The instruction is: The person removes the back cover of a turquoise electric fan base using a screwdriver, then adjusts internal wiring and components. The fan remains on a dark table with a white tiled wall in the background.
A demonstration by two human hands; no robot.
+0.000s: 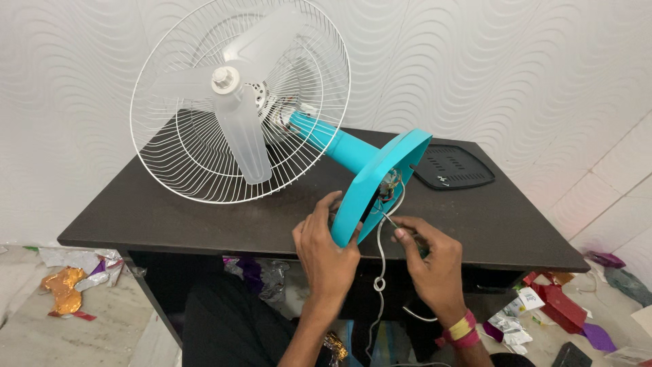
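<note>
Fan (pixel 272 129) lies tipped on dark table (pixel 170 211), teal base (pixel 377 183) at front edge. Left hand (pixel 326 255) grips base rim; right hand (pixel 424 261) closed on thin tool (pixel 387 219) — tip lost among wiring. Black cover (pixel 454 166) lies behind; white cord (pixel 380 272) hangs down.

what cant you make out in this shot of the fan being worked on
All from the head view:
- Inside of the turquoise base: its rim hides most of the wiring.
- Tool in the right hand: the fingers cover it; only a thin shaft shows, tip too small to tell.
- Left hand fingertips: hidden behind the base edge.
- White cord: its end drops out of frame at the bottom.
- Small bits on the black cover plate: too small to identify.
</note>
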